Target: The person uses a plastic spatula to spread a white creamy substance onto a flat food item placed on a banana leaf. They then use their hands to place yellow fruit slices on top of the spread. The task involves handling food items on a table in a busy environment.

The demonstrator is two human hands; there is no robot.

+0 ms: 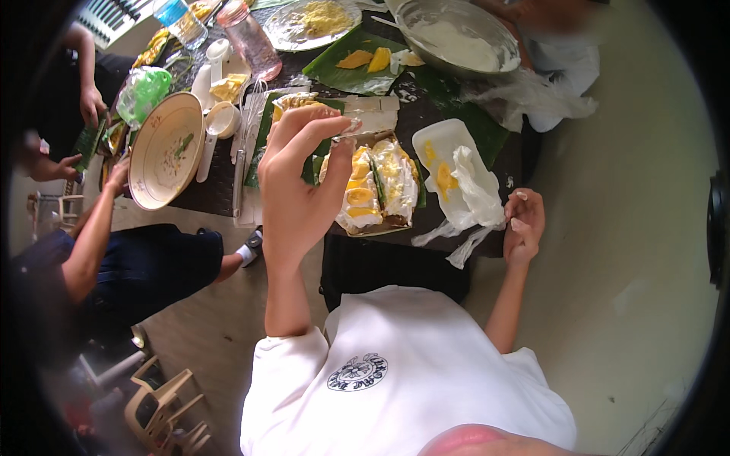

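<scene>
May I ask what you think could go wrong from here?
The left hand, its fingertips smeared white, might brush the rectangular dessert topped in yellow and white. The crumpled, whitish plastic bag overlaps the white plastic container and hangs off the dark table; the right hand beside it could snag it, dragging the container.

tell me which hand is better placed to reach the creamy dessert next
Likely the left hand: in view it overlaps the creamy dessert's left side, thumb and index fingertip apart. The right hand is farther off, right of the white tray.
</scene>
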